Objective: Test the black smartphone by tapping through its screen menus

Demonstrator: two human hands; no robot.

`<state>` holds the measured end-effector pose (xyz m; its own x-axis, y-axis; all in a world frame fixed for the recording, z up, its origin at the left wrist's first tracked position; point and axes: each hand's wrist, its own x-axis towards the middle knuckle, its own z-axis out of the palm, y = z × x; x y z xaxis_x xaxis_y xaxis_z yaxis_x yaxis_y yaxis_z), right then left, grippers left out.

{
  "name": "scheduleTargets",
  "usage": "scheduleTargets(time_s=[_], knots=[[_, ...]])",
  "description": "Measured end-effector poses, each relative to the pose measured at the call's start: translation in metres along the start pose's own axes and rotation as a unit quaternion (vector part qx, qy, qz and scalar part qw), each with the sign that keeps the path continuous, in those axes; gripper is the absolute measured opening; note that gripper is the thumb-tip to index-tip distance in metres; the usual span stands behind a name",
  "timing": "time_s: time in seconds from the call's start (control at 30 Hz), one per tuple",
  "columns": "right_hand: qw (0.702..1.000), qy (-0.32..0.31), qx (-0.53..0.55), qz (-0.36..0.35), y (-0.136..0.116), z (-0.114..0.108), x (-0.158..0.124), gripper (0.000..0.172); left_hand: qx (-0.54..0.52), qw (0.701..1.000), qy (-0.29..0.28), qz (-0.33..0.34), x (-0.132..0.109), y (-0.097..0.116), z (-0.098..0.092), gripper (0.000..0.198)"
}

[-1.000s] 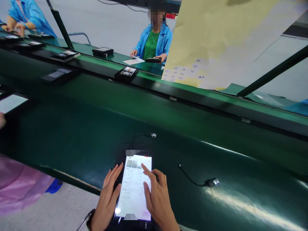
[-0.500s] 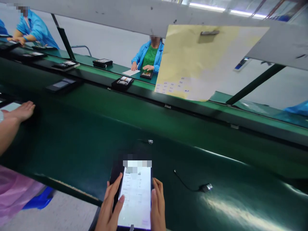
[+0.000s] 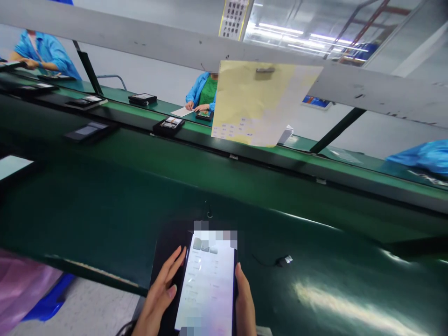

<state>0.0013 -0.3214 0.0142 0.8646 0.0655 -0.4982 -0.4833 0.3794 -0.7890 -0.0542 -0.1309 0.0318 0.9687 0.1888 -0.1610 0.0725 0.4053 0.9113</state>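
Note:
A tablet (image 3: 208, 284) with a lit white screen is tilted toward me at the bottom centre, parts of its screen blurred out. Along its left edge, my left hand (image 3: 161, 289) grips it, thumb and fingers beside the screen. My right hand (image 3: 245, 301) closes round the right edge, its thumb upright there and its other fingers mostly hidden. Under and left of the tablet shows a dark, flat surface (image 3: 164, 247) whose kind I cannot make out. To the right, a short black cable (image 3: 283, 261) with a metal plug lies on the green bench (image 3: 332, 289).
Another thin cable end (image 3: 209, 214) lies beyond the tablet. At left is a lit tablet (image 3: 14, 167). Black trays (image 3: 168, 126) with devices line the raised shelf. A yellowish paper sheet (image 3: 259, 102) hangs from the grey beam (image 3: 140, 42). Co-workers in blue (image 3: 199, 93) sit across.
The tablet and both my hands have shifted right in view, and my left thumb has moved off the screen toward its edge. A co-worker's arm at the left has gone from view.

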Motion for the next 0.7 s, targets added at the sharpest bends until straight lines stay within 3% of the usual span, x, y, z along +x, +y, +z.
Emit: scheduleTargets(time_s=[0.2, 0.4, 0.7], knots=[[0.987, -0.005, 0.081, 0.136, -0.029, 0.018, -0.019, 0.067, -0.007, 0.998, -0.055, -0.036, -0.012, 0.015, 0.009, 0.055], [0.981, -0.031, 0.115, 0.155, -0.025, 0.018, -0.022, 0.060, -0.053, 0.994, -0.062, -0.068, -0.022, 0.024, 0.012, 0.065], [0.979, -0.052, 0.130, 0.147, -0.022, 0.016, -0.024, 0.060, -0.122, 0.982, -0.026, -0.143, -0.033, 0.012, 0.004, 0.068]])
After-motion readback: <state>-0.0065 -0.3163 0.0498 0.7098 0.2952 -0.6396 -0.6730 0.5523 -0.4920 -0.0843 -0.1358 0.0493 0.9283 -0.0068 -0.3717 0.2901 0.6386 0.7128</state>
